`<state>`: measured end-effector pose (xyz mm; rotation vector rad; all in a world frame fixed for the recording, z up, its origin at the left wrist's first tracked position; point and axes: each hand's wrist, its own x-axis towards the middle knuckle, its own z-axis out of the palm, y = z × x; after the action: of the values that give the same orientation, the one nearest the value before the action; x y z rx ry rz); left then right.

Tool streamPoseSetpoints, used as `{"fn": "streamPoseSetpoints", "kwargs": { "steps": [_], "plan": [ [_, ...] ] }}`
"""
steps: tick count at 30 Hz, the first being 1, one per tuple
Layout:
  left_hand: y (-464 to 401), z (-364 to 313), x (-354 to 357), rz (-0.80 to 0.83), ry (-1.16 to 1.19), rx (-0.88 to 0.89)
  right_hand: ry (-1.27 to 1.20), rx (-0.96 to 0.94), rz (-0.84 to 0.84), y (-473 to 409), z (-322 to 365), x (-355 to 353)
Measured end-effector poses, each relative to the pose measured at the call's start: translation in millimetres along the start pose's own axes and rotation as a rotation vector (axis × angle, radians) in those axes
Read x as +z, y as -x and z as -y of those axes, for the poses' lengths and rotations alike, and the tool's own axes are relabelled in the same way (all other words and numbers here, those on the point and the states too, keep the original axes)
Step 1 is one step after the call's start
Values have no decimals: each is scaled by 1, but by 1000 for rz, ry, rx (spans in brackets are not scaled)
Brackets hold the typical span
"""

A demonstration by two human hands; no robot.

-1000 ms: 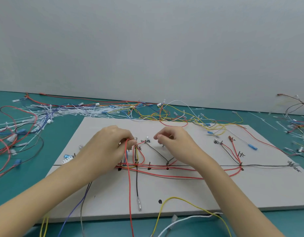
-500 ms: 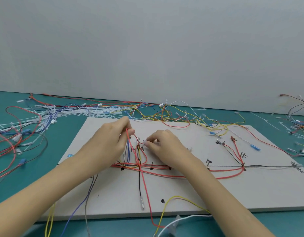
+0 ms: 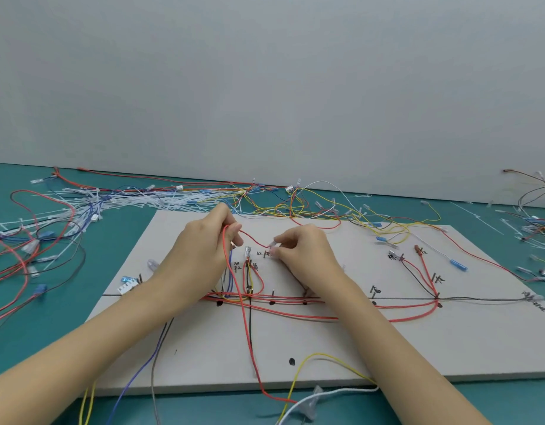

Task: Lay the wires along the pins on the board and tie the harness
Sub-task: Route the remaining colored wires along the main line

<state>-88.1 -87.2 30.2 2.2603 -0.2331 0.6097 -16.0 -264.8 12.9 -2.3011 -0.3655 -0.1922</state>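
A grey pin board lies on the teal table, with red, black and yellow wires running along a row of pins. My left hand pinches a red wire near its upper bend; the wire drops down across the board and off the front edge. My right hand pinches the clear terminal end of the same red wire just above a labelled pin. A short stretch of red wire spans between the two hands.
Loose wires and white cable ties are heaped at the back left of the table. More wires lie at the right edge. A yellow wire and a white wire cross the board's front edge.
My right hand has moved left to the red wire's terminal end and now pinches it. My left hand has risen slightly with the wire, whose lower run has swung to the right.
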Motion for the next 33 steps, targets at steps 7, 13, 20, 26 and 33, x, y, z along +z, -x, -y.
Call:
{"fn": "streamPoseSetpoints", "kwargs": {
  "steps": [7,13,20,26,33],
  "plan": [
    [8,3,-3,59,-45,-61,-66,29,58,-5,-3,2],
    [10,5,-7,70,-29,-62,-62,2,147,-6,0,1],
    [19,-6,-2,248,49,53,175,-98,237,7,6,1],
    [19,-17,18,409,-101,159,219,-69,317,14,8,-9],
    [20,-23,32,423,-163,200,-86,-54,227,30,14,-33]
  ]
}}
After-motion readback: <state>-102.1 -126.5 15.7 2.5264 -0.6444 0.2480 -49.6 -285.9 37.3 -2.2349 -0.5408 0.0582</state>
